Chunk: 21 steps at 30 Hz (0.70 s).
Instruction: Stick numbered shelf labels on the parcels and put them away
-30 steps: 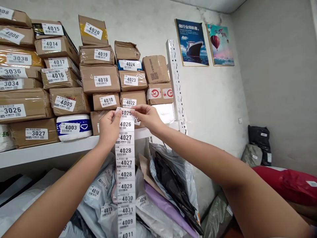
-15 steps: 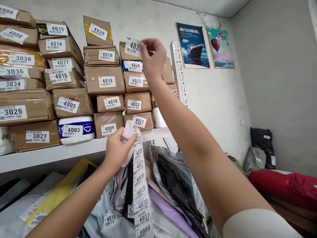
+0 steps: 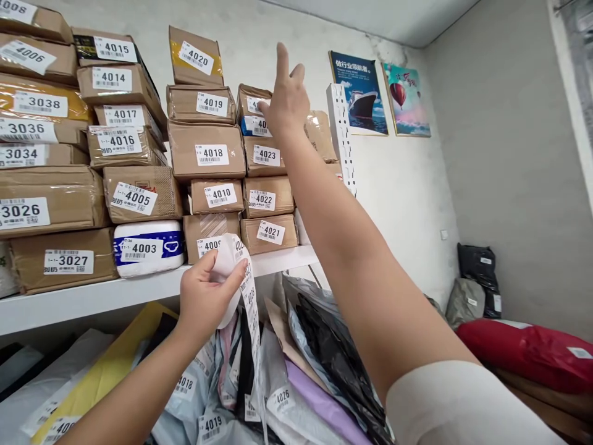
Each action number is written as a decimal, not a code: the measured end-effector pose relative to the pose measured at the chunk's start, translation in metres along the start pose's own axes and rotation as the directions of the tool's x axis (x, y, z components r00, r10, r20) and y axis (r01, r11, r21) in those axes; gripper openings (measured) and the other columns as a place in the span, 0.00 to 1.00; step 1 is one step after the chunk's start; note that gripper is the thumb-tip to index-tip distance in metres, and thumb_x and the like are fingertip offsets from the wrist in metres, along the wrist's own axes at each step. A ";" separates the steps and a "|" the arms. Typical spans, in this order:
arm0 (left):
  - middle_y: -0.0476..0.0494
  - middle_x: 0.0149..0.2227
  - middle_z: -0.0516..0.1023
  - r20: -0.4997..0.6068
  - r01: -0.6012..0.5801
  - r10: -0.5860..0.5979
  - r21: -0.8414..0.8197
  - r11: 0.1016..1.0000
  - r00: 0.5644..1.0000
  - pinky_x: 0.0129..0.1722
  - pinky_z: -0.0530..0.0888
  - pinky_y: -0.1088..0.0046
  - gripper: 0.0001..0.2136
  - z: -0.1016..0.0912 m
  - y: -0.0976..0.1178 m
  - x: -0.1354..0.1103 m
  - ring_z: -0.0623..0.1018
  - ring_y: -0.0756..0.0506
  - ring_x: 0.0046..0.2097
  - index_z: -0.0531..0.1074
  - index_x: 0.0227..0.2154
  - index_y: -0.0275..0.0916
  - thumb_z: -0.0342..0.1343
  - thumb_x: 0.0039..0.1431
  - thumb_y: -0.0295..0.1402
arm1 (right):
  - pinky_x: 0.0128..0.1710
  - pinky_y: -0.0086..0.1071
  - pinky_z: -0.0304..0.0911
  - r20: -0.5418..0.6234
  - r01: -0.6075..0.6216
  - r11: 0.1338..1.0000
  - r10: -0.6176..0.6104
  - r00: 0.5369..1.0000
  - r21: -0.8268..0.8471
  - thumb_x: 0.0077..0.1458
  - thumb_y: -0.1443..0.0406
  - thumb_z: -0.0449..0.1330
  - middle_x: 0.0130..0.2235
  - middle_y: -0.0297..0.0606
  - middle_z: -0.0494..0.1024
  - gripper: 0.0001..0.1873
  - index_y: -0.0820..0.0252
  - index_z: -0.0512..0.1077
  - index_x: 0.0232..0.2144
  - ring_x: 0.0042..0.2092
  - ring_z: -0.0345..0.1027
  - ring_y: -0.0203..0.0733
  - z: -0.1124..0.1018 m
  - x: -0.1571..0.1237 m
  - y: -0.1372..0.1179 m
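Observation:
My left hand (image 3: 204, 293) is closed around a strip of printed number labels (image 3: 249, 293), which hangs down in front of the bags. High up on the right, my right hand (image 3: 290, 99) has its fingers spread, the index finger pointing up. Its thumb is at a white label (image 3: 256, 104) on the top cardboard box (image 3: 244, 102) of a stack and hides part of the print. Below that box lie a blue package (image 3: 249, 125) and several more boxes, among them the one labelled 4023 (image 3: 254, 162).
Labelled boxes stand in stacks on a white shelf (image 3: 139, 290). Beneath it are mailing bags, including a yellow one (image 3: 125, 346) and a purple one (image 3: 315, 389). A perforated white post (image 3: 341, 133) rises at the shelf's right end. A red package (image 3: 519, 349) lies far right.
A single label was pinched in my right hand; now it is on the top box and the fingers have spread. My left hand has moved slightly left and down with the strip.

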<state>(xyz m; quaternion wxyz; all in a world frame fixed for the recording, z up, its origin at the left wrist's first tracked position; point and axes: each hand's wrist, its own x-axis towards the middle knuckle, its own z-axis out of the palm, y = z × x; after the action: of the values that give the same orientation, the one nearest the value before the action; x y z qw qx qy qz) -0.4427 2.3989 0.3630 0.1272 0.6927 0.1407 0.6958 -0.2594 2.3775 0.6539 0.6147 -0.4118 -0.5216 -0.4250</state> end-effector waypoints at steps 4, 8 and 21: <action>0.51 0.23 0.72 0.010 0.007 -0.006 -0.021 1.000 1.000 0.25 0.67 0.74 0.10 -0.005 -0.004 0.002 0.70 0.47 0.26 0.72 0.25 0.42 0.63 0.50 0.42 | 0.53 0.47 0.61 -0.140 -0.085 0.992 0.072 0.988 -0.094 0.51 0.59 0.62 0.53 0.46 0.67 0.30 0.49 0.58 0.55 0.52 0.64 0.53 0.000 0.007 -0.002; 0.51 0.23 0.73 0.020 0.015 -0.015 -0.021 1.000 1.000 0.25 0.68 0.74 0.10 -0.013 -0.010 0.003 0.72 0.46 0.27 0.72 0.25 0.42 0.64 0.50 0.42 | 0.56 0.52 0.57 0.043 -0.124 0.991 0.126 0.991 -0.042 0.43 0.47 0.63 0.48 0.41 0.73 0.40 0.41 0.54 0.58 0.52 0.63 0.57 0.011 0.015 -0.002; 0.51 0.22 0.74 0.030 0.017 -0.016 -0.037 0.999 0.999 0.25 0.68 0.75 0.10 -0.030 -0.004 0.002 0.71 0.48 0.25 0.71 0.23 0.41 0.64 0.50 0.40 | 0.49 0.47 0.64 0.180 -0.174 0.972 0.201 0.963 -0.155 0.42 0.48 0.65 0.51 0.49 0.71 0.30 0.55 0.62 0.43 0.49 0.65 0.52 0.010 0.017 -0.012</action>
<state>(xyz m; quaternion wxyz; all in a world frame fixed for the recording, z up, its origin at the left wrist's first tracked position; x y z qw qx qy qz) -0.4723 2.4026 0.3638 0.1479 0.6991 0.1317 0.6870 -0.2726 2.3819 0.6730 0.5684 -0.5404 -0.5072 -0.3573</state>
